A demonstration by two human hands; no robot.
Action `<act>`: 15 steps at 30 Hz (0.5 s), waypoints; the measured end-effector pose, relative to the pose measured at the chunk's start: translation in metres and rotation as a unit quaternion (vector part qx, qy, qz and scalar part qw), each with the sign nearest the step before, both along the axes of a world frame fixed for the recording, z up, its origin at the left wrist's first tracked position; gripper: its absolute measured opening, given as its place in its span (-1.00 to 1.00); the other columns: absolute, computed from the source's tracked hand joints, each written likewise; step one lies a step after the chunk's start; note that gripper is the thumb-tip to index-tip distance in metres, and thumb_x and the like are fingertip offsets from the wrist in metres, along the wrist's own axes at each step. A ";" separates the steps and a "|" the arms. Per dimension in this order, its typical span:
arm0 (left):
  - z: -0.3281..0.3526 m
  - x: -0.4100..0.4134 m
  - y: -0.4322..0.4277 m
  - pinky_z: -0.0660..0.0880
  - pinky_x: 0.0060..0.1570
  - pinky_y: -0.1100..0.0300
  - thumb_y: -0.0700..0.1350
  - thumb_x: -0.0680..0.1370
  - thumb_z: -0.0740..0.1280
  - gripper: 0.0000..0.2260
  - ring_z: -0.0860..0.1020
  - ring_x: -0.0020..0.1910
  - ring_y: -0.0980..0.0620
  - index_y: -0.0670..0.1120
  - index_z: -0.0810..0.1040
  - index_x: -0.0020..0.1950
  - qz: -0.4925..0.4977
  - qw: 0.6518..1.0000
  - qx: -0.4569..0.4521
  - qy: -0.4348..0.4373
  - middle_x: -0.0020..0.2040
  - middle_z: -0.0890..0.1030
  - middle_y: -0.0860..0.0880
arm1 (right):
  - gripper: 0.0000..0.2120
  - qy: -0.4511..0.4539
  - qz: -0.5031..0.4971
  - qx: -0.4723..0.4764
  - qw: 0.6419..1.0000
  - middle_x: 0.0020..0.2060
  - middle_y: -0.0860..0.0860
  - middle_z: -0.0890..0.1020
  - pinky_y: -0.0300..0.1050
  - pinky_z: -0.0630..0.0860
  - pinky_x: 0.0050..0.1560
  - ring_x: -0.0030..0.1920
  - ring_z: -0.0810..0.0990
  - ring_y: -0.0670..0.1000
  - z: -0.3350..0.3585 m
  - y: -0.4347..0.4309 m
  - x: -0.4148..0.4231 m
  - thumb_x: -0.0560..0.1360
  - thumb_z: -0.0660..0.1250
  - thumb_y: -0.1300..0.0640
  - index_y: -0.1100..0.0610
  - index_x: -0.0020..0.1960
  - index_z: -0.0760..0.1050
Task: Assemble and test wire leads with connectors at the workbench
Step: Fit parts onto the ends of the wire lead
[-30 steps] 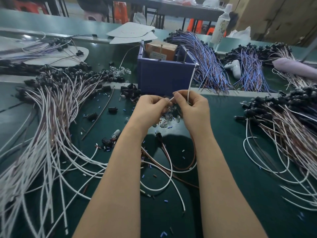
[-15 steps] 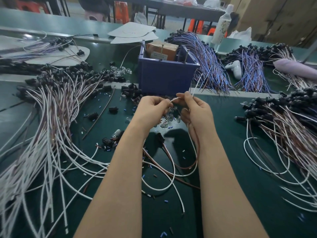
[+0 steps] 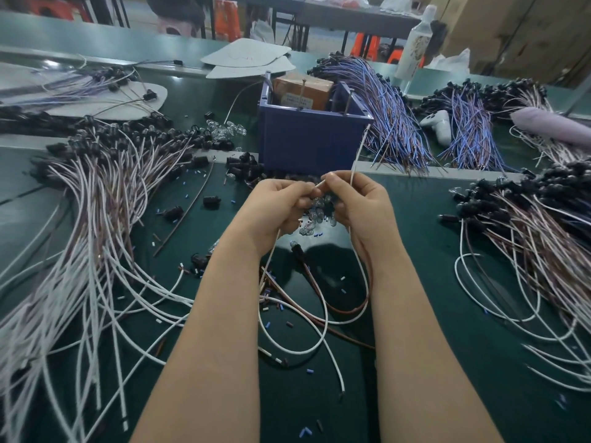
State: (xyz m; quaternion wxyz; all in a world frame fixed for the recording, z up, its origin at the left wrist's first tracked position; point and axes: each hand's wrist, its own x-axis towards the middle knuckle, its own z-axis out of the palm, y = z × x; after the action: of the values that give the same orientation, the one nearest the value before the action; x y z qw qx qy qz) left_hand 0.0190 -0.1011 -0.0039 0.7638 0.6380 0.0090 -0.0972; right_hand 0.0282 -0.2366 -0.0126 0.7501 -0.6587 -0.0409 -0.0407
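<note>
My left hand (image 3: pixel 277 206) and my right hand (image 3: pixel 359 203) meet above the green bench, fingertips pinched together on a thin white wire lead (image 3: pixel 357 155). Its free end sticks up in front of the blue bin. More white and brown wire (image 3: pixel 323 310) hangs in loops from both hands onto the bench. What my left fingers pinch besides the wire is hidden. A black connector with a clear tip (image 3: pixel 295 246) lies just below my hands. Small clear bulbs (image 3: pixel 315 215) lie scattered under my fingers.
A blue bin (image 3: pixel 307 139) with a brown box stands right behind my hands. Big bundles of white-brown leads with black connectors spread at left (image 3: pixel 96 199) and right (image 3: pixel 537 225). Blue-purple lead bundles (image 3: pixel 393 116) lie behind. Loose black connectors (image 3: pixel 211 201) and sleeve bits dot the mat.
My hands stayed together at the same spot. The wire's free end has swung from leaning over my right hand to standing higher against the bin; the hanging loops shifted slightly.
</note>
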 end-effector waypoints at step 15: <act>-0.001 0.007 0.005 0.17 -0.64 0.39 -0.18 0.65 0.15 -0.79 0.22 -0.63 0.22 -0.12 0.46 -0.17 0.152 0.986 -0.060 0.004 -0.39 0.46 0.04 | -0.58 0.033 -0.026 -0.290 0.956 -0.41 -0.06 0.51 -0.25 0.32 -0.34 -0.53 0.38 -0.24 0.004 0.004 0.000 0.63 0.09 -0.07 0.16 -0.09 0.60</act>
State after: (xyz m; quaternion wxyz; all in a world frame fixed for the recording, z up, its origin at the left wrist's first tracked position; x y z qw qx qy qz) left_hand 0.0263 -0.0966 -0.0053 0.8066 0.5818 0.1034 0.0173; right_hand 0.0281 -0.2330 -0.0087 0.5263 -0.8499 -0.0090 -0.0248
